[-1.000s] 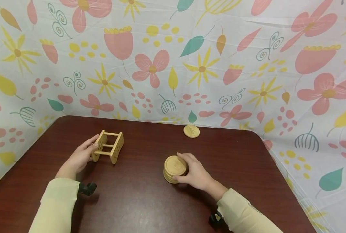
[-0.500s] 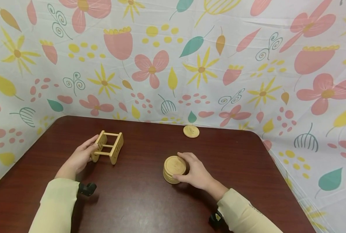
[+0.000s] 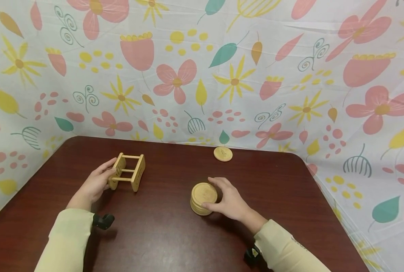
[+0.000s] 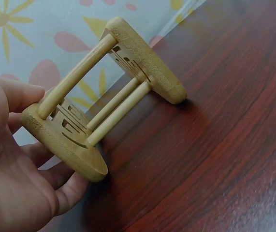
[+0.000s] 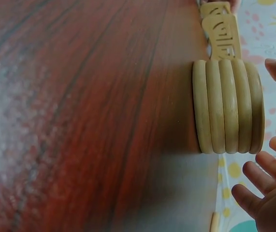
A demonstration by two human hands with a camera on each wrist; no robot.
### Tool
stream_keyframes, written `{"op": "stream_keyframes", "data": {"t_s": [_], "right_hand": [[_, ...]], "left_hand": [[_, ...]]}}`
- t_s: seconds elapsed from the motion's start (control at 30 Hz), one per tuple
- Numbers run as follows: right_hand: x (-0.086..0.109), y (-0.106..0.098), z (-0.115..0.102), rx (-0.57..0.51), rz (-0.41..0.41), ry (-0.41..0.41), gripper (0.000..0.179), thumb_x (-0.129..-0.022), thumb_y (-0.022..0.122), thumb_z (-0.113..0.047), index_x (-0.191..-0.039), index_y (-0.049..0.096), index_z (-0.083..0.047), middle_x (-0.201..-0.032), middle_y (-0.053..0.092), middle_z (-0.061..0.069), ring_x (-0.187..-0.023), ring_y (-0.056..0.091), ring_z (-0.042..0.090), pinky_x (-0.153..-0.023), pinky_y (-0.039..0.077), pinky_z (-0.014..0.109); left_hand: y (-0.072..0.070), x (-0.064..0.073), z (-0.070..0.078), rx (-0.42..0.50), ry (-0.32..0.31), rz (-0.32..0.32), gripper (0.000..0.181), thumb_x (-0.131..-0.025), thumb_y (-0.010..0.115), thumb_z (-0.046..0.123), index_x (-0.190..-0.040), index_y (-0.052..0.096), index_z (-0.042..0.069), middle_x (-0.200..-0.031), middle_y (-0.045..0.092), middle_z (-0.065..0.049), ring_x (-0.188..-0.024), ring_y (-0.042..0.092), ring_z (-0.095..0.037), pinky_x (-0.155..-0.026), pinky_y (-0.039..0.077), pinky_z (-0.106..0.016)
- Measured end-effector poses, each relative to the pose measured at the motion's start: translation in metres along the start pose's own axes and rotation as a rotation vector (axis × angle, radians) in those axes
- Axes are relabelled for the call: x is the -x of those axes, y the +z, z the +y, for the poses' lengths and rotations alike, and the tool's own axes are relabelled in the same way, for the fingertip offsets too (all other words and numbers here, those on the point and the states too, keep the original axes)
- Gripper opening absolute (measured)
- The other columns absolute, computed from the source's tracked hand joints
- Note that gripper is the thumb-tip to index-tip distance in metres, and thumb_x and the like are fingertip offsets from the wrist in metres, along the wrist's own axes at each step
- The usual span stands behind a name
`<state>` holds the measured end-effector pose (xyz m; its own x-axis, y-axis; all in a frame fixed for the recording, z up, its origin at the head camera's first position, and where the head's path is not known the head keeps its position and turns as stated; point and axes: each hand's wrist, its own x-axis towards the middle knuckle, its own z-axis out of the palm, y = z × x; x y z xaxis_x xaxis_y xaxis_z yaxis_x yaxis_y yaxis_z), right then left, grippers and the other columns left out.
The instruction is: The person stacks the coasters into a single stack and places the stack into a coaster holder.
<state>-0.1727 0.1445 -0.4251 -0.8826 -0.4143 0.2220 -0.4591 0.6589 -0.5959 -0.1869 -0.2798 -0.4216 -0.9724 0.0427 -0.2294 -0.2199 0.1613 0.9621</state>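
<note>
A small wooden coaster holder (image 3: 139, 173), two slotted end plates joined by dowels, is on the left side of the table. My left hand (image 3: 94, 185) grips its near-left end plate, thumb over the top edge, as the left wrist view shows. A stack of several round wooden coasters (image 3: 204, 194) stands near the middle of the table. My right hand (image 3: 230, 200) is spread around the stack's right side. In the right wrist view its thumb and fingers (image 5: 258, 179) are apart from each other beside the upper coasters (image 5: 229, 106); whether they touch cannot be told.
One loose round coaster (image 3: 223, 153) lies flat near the table's back edge. The dark red-brown table (image 3: 161, 234) meets a floral cloth (image 3: 178, 49) hung behind it and at both sides.
The coaster holder and my left hand have shifted very slightly to the right. My right hand and the coaster stack look almost unmoved.
</note>
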Motion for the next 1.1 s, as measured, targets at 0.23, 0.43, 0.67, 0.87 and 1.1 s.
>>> {"op": "stream_keyframes", "data": {"t_s": [0.23,0.43,0.67,0.87,1.1], "right_hand": [[0.001,-0.001,0.004,0.013,-0.003,0.014,0.080,-0.070,0.080,-0.046,-0.136,0.050,-0.011,-0.132,0.051,0.004,-0.122,0.051,0.022,-0.098,0.045,0.044],[0.002,-0.004,0.004,0.011,0.009,0.030,0.077,-0.072,0.078,-0.045,-0.135,0.051,-0.010,-0.132,0.052,0.004,-0.123,0.051,0.023,-0.099,0.044,0.045],[0.004,-0.005,0.006,-0.001,0.004,0.039,0.076,-0.072,0.077,-0.046,-0.134,0.052,-0.010,-0.131,0.052,0.004,-0.121,0.052,0.023,-0.098,0.044,0.045],[0.005,-0.006,0.009,-0.009,0.019,0.047,0.075,-0.072,0.078,-0.045,-0.134,0.053,-0.010,-0.129,0.054,0.002,-0.118,0.054,0.022,-0.097,0.045,0.044],[0.006,-0.010,0.013,-0.027,0.054,0.037,0.071,-0.074,0.078,-0.042,-0.132,0.055,-0.009,-0.126,0.056,0.003,-0.114,0.056,0.021,-0.095,0.046,0.044]], "left_hand": [[0.000,-0.002,0.002,-0.019,0.010,-0.006,0.058,-0.104,0.032,0.033,-0.154,0.005,0.021,-0.156,0.010,-0.023,-0.141,0.018,-0.040,-0.109,0.024,-0.060],[0.002,-0.002,0.004,-0.031,0.020,-0.010,0.058,-0.104,0.032,0.032,-0.154,0.005,0.020,-0.156,0.011,-0.025,-0.142,0.016,-0.042,-0.109,0.021,-0.062],[0.002,-0.003,0.002,-0.045,0.013,-0.003,0.058,-0.104,0.031,0.032,-0.154,0.004,0.019,-0.156,0.009,-0.026,-0.142,0.014,-0.042,-0.109,0.020,-0.064],[0.002,-0.003,0.001,-0.067,0.019,-0.003,0.058,-0.104,0.030,0.032,-0.153,0.004,0.019,-0.156,0.009,-0.026,-0.142,0.015,-0.043,-0.108,0.022,-0.064],[0.004,-0.004,0.003,-0.093,0.007,-0.005,0.057,-0.104,0.029,0.033,-0.153,0.003,0.020,-0.156,0.008,-0.026,-0.142,0.015,-0.044,-0.108,0.022,-0.064]]}}
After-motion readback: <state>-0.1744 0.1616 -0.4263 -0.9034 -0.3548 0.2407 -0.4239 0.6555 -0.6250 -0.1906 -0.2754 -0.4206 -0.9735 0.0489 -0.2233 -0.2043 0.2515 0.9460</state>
